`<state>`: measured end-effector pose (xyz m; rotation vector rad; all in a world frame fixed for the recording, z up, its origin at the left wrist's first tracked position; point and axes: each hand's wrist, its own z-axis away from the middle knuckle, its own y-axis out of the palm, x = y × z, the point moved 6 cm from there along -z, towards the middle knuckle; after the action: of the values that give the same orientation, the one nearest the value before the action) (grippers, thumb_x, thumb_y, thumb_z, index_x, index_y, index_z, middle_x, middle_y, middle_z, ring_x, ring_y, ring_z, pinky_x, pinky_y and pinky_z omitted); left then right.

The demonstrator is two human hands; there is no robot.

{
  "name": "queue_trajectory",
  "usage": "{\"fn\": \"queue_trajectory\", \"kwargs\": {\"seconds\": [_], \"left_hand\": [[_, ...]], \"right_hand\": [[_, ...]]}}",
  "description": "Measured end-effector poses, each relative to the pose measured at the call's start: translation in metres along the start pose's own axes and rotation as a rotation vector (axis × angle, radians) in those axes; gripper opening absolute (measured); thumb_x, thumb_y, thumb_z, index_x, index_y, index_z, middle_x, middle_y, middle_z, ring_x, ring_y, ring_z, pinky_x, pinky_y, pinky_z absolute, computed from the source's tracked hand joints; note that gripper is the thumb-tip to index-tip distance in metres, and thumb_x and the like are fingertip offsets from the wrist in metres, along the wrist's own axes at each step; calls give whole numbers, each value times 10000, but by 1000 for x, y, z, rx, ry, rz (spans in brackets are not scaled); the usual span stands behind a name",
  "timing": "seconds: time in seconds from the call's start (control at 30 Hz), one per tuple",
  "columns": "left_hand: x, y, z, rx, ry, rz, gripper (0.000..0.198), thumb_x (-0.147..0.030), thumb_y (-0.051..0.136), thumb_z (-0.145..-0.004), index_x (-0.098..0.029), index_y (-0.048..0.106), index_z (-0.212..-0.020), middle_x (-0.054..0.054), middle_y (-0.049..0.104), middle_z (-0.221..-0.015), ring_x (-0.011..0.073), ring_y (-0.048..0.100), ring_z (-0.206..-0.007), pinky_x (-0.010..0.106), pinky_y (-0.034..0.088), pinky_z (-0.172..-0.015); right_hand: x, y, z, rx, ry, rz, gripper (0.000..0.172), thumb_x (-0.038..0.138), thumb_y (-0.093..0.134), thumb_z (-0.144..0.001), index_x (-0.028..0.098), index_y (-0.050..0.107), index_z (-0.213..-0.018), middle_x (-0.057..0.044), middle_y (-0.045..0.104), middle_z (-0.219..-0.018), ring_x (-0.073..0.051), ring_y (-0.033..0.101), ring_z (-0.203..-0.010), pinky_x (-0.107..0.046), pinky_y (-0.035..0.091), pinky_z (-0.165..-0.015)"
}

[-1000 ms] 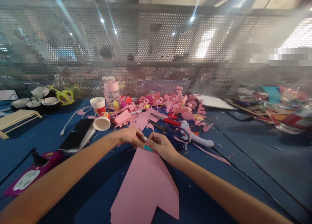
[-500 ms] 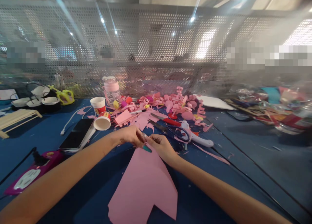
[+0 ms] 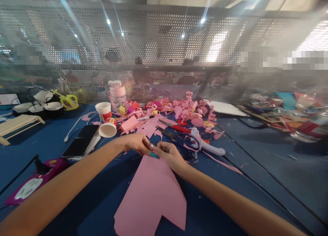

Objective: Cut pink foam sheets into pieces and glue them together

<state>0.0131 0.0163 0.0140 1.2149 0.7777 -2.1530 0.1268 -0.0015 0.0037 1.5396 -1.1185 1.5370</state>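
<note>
l hand (image 3: 135,144) & r hand (image 3: 169,153) both pinch the far tip of the pink sheet (image 3: 153,195), lying flat on the table (image 3: 256,160) btw my arms — tug unevenly & i'd guess it tears or creases there — scissors (image 3: 176,136) sit just behind to snag on.

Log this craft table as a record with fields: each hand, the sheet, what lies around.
Left hand: fingers pinched, meeting the right hand at the top tip of the pink sheet
Right hand: fingers pinched against the left; anything between them too small to tell
Pink sheet: flat on blue table
Behind hands: scissors, white glue gun, pink cut-outs
Left: phone, tipped paper cup
</note>
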Motion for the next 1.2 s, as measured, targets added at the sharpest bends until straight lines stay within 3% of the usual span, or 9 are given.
{"fn": "queue_trajectory", "kwargs": {"seconds": [0.4,0.8,1.07,1.2], "left_hand": [[2,0,-3,-61,31,85,258,-142,748,-420,-107,704,-672,13,632,-571,109,541,-546,244,434,-587],[3,0,0,-66,-25,72,364,-249,793,-436,-118,707,-764,-11,615,-581,96,531,-574,243,435,-635],[1,0,1,-68,-31,94,336,-177,788,-408,-131,715,-733,-9,622,-569,97,535,-554,237,445,-596],[-2,-3,6,-104,-6,77,294,-175,779,-424,-129,714,-707,-7,627,-573,99,531,-547,230,437,-579]], "right_hand": [[-1,0,0,-35,51,-2,464,588,584,-649,168,434,-523,52,383,-489,-65,307,-462,-230,194,-452],[2,1,0,-19,32,-35,450,550,620,-637,171,422,-499,61,386,-472,-60,307,-460,-230,204,-461],[3,0,1,-17,24,-21,448,552,619,-641,166,430,-511,50,408,-504,-66,327,-488,-220,219,-459],[0,-4,0,-32,92,4,458,597,582,-651,165,463,-557,41,444,-515,-75,372,-471,-218,252,-442]]}}
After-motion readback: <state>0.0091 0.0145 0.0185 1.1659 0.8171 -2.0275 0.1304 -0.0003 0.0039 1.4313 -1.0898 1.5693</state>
